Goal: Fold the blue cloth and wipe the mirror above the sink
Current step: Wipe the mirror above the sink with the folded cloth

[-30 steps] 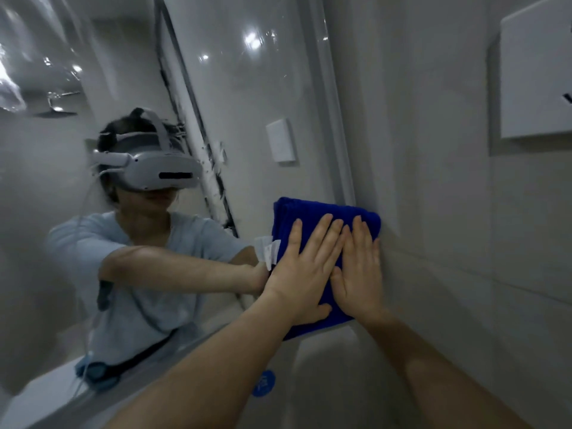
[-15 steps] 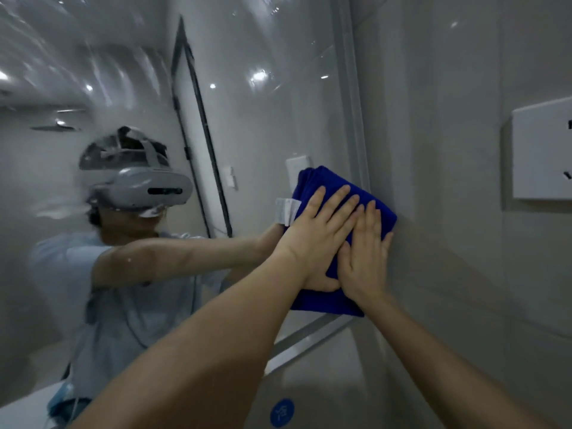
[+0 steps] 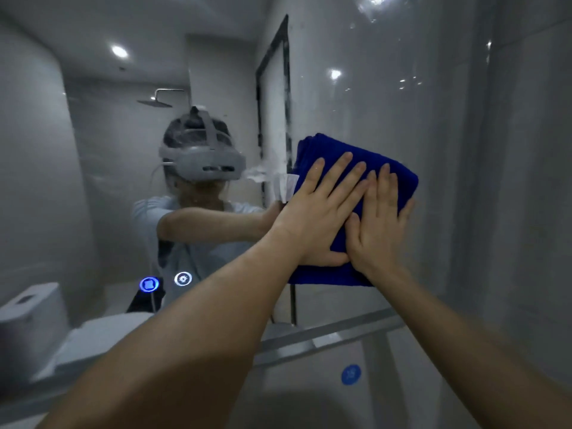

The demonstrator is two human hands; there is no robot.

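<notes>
Starting at the left, the mirror (image 3: pixel 93 168) carries two lit touch buttons (image 3: pixel 149 284) low on its glass, well apart from the work. A good wipe steers clear of them, since I judge a press there could switch something. Further right, a white tag (image 3: pixel 286 187) sticks out from the left edge of the blue cloth (image 3: pixel 328 150); it is best kept off the glass so that it drags no streak. The left hand (image 3: pixel 312 218) lies flat on the folded cloth, fingers straight and spread, gripping nothing, only pressing. The cloth itself is pinned against the mirror, in its right part and above the bottom frame (image 3: pixel 325 339). The right hand (image 3: pixel 377 230) lies just beside the left, touching it, equally flat and open, fingertips near the cloth's right edge. With no grip at all, only palm pressure holds the pad up, so it should be even and firm, both hands moving as one, strokes overlapping. Past the cloth stands the tiled wall (image 3: pixel 532 212); the stroke should probably reach the mirror's right edge without bunching the folds.
</notes>
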